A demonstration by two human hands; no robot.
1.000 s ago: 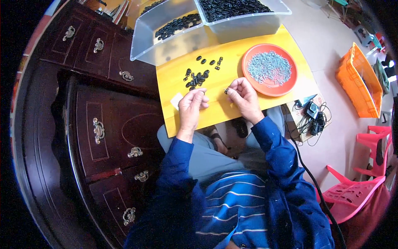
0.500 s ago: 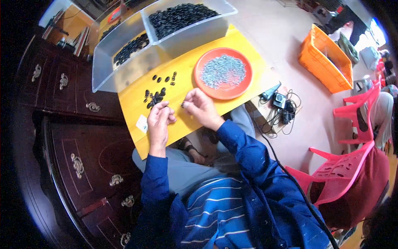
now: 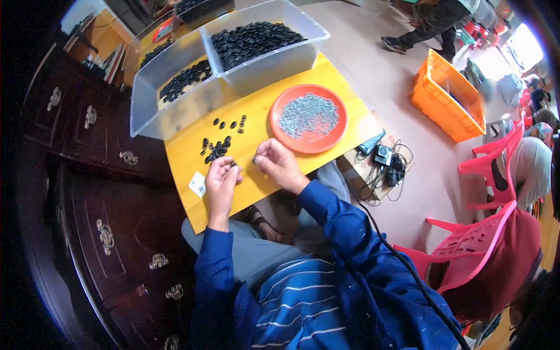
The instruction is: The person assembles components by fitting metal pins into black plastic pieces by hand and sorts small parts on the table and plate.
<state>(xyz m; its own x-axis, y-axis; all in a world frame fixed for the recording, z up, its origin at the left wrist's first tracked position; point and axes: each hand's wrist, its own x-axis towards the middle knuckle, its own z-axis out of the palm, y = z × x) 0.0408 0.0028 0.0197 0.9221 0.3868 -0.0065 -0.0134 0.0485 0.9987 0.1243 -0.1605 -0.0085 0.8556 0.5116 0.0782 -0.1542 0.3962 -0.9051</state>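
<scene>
Hands lower in view than before — left hand [image 3: 221, 178], right hand [image 3: 279, 164] pinching small black round parts [image 3: 217, 150] on yellow wooden board [image 3: 259, 125]; round orange plastic plate [image 3: 280, 134] of grey metal bits adjacent.

Loose parts [image 3: 217, 149] on board [image 3: 262, 116], plate [image 3: 309, 118] to their right, two bins [image 3: 233, 64] behind

I see a pale floor [image 3: 373, 70], a dark wooden cabinet [image 3: 87, 192] with brass handles on the left, red plastic chairs [image 3: 466, 256] on the right, an orange crate [image 3: 446, 96], bright daylight top right.
</scene>
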